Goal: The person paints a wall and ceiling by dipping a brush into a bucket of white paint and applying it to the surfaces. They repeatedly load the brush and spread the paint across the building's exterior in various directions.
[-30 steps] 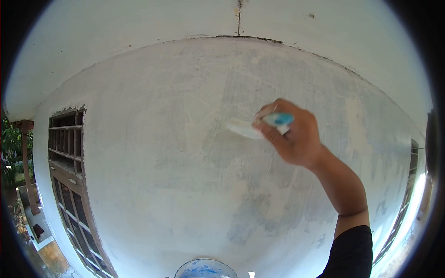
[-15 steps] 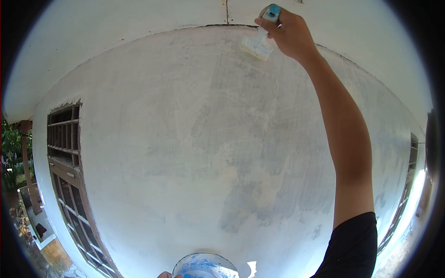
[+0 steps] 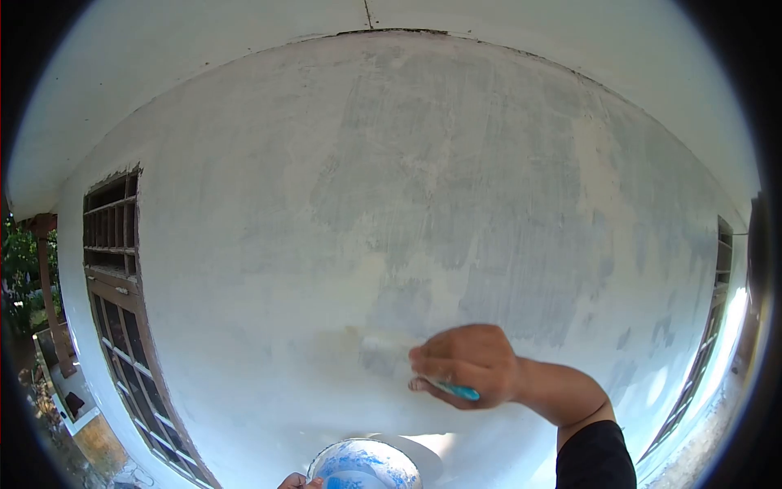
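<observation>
My right hand (image 3: 468,367) is closed around the brush (image 3: 458,390), whose turquoise handle end sticks out below the fingers. The brush head is blurred in front of the lower middle of the wall, and I cannot tell whether it touches. At the bottom edge, my left hand (image 3: 300,482) grips the rim of a round container (image 3: 364,463) with blue and white paint smears inside. Most of that hand is out of frame. The wall (image 3: 269,244) is whitish with uneven grey patches.
A brown-framed window (image 3: 122,326) with a barred vent above it is on the left. Another window (image 3: 705,350) is at the far right. The pale ceiling (image 3: 244,33) meets the wall along a dark crack. Plants (image 3: 20,269) and a brown post stand far left.
My right hand has come down with the brush from the top of the wall to its lower middle. The view has shifted slightly, and the container shows a little farther right.
</observation>
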`<state>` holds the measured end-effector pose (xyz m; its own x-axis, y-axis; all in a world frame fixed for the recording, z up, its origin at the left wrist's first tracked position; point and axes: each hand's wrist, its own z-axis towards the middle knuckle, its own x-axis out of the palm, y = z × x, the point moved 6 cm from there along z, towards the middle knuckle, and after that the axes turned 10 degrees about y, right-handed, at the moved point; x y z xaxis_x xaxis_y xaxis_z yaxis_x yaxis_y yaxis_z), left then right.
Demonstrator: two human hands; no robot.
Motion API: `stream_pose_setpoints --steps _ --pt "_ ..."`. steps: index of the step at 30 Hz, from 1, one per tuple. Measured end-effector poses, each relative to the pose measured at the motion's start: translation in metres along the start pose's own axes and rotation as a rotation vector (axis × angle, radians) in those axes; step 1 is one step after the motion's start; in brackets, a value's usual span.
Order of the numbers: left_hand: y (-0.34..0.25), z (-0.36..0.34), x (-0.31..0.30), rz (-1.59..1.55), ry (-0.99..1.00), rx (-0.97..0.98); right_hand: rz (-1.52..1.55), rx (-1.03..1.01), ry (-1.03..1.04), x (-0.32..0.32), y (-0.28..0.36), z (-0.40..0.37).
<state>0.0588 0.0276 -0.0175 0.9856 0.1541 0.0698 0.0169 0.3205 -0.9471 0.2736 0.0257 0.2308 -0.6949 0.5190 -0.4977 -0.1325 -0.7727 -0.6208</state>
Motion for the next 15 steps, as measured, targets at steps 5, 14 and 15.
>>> stream_pose_setpoints --steps 5,14,15 --pt "0.002 -0.007 0.008 0.015 -0.021 -0.026 0.512 0.315 0.025 0.017 0.022 -0.065" --pt "-0.001 -0.006 0.033 -0.203 -0.028 -0.095 1.144 0.65 0.436 0.085 0.042 -0.11" --pt "-0.001 -0.006 0.034 -0.188 -0.019 -0.085 1.154 0.647 0.444 0.094 0.047 -0.114"
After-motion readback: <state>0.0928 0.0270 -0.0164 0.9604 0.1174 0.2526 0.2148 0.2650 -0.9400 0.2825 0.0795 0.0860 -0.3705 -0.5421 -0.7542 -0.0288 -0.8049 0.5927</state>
